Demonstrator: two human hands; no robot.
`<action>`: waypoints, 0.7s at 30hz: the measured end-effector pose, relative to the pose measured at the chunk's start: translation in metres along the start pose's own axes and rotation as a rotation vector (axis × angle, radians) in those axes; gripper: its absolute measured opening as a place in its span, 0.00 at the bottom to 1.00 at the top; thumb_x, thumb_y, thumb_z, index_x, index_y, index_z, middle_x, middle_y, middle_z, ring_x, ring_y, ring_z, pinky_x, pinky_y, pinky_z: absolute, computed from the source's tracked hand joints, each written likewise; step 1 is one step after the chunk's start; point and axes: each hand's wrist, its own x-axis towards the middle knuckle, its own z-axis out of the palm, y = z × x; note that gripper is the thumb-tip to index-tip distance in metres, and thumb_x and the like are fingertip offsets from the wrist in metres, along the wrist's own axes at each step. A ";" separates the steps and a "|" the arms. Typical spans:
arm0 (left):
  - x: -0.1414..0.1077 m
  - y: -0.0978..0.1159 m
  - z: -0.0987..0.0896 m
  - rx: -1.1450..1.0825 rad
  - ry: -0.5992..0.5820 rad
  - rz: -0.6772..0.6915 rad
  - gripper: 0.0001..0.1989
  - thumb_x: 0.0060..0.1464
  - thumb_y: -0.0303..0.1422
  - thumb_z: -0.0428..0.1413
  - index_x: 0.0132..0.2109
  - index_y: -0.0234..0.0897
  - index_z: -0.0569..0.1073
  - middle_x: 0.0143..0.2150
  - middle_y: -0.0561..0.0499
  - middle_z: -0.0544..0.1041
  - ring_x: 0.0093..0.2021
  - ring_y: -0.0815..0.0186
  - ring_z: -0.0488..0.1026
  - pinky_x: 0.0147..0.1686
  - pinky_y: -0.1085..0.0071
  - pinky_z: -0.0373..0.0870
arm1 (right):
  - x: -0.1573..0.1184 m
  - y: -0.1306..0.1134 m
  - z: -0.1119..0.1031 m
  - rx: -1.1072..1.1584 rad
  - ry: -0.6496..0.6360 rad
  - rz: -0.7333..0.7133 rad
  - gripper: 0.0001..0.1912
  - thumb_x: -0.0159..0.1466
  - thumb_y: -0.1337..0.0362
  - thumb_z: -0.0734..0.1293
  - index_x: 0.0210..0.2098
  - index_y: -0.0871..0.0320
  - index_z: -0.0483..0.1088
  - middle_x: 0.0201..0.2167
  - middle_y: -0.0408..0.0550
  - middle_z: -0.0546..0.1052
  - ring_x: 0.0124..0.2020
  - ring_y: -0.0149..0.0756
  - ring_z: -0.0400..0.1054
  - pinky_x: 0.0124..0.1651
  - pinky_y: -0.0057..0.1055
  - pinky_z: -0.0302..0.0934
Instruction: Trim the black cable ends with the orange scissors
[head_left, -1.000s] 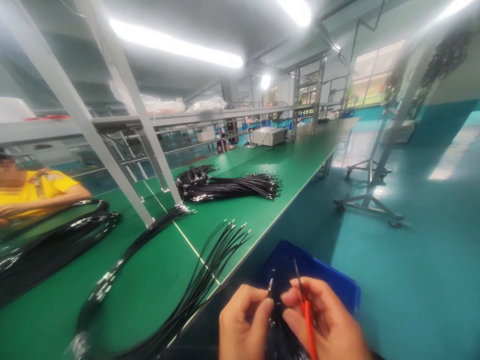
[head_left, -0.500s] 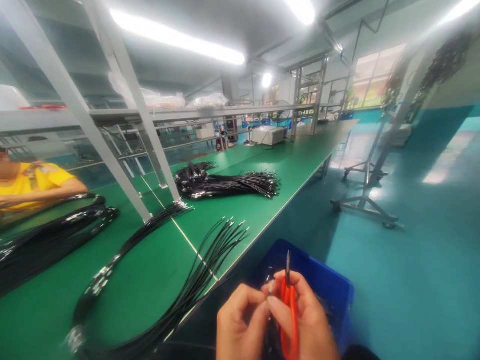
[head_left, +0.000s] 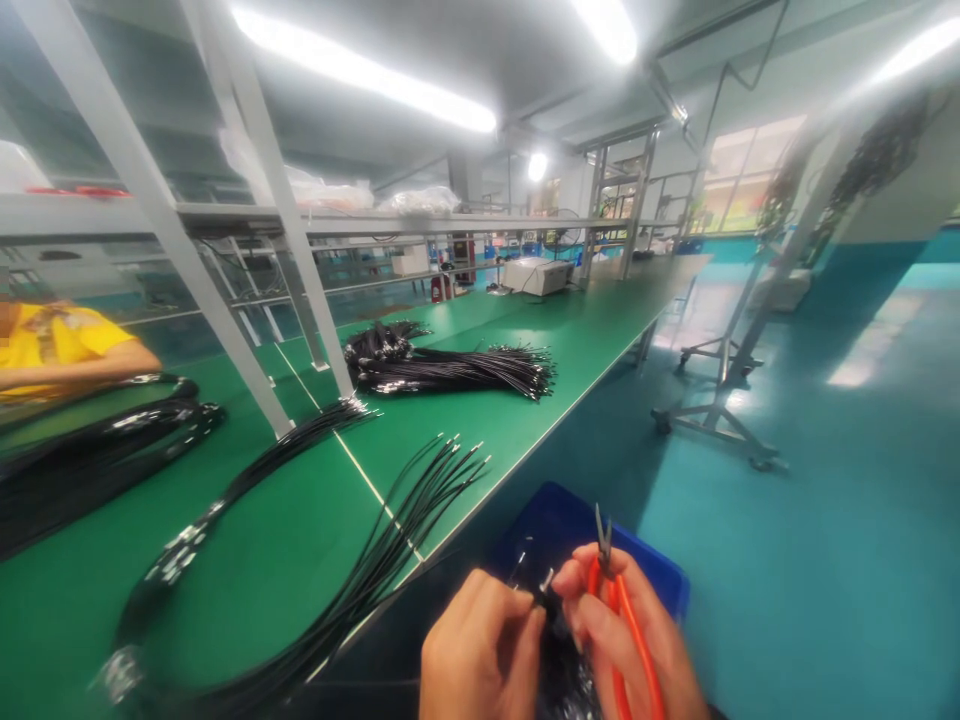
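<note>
My left hand (head_left: pixel 480 645) is closed in a pinch at the bottom of the view. From its fingertips sticks the end of a thin black cable (head_left: pixel 543 597) with a pale tip; the rest of it is hidden by the hand. Just to the right, my right hand (head_left: pixel 637 625) is wrapped round orange-handled scissors (head_left: pixel 624 620). Their short blades point up and stand slightly apart. The right thumb and forefinger are close to the cable end, and I cannot tell whether they touch it. Both hands are over a blue bin (head_left: pixel 664 575).
A bundle of black cables (head_left: pixel 360 560) curves across the green table (head_left: pixel 262 590), with more bundles (head_left: pixel 465 372) behind it. Metal shelf posts (head_left: pixel 300 240) rise from the table. A person in yellow (head_left: pixel 67 345) sits at the left. A wheeled stand (head_left: pixel 720 410) is on the right.
My right hand has moved right, away from my left fingertips, and the scissor blades have spread apart. The left hand keeps its pinch. The view has shifted slightly.
</note>
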 end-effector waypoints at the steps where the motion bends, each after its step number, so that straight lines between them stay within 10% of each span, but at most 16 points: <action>1: 0.000 -0.001 0.000 0.023 -0.002 0.020 0.07 0.53 0.28 0.55 0.27 0.40 0.71 0.21 0.55 0.69 0.20 0.70 0.65 0.21 0.77 0.59 | 0.001 0.001 -0.002 -0.003 -0.002 0.003 0.19 0.51 0.53 0.75 0.38 0.53 0.69 0.30 0.45 0.77 0.35 0.40 0.69 0.38 0.32 0.63; 7: -0.005 -0.006 0.014 0.078 -0.018 0.006 0.07 0.53 0.26 0.53 0.27 0.40 0.70 0.22 0.55 0.69 0.21 0.69 0.67 0.22 0.76 0.61 | 0.005 0.001 -0.002 0.071 0.085 -0.025 0.18 0.50 0.57 0.76 0.36 0.52 0.69 0.28 0.41 0.75 0.28 0.33 0.64 0.31 0.27 0.59; 13: -0.005 -0.030 0.033 0.455 -0.446 -0.040 0.09 0.49 0.22 0.57 0.28 0.42 0.74 0.26 0.56 0.76 0.27 0.67 0.73 0.26 0.76 0.65 | 0.014 -0.020 -0.006 0.122 0.198 -0.055 0.17 0.46 0.57 0.78 0.33 0.52 0.72 0.27 0.39 0.74 0.27 0.30 0.60 0.31 0.24 0.59; 21: 0.029 -0.082 0.001 0.787 -0.359 -0.170 0.11 0.49 0.17 0.51 0.32 0.35 0.74 0.36 0.42 0.75 0.41 0.52 0.69 0.41 0.58 0.62 | 0.021 -0.029 -0.004 0.140 0.228 -0.110 0.16 0.44 0.60 0.78 0.31 0.54 0.72 0.24 0.39 0.73 0.25 0.29 0.59 0.27 0.24 0.56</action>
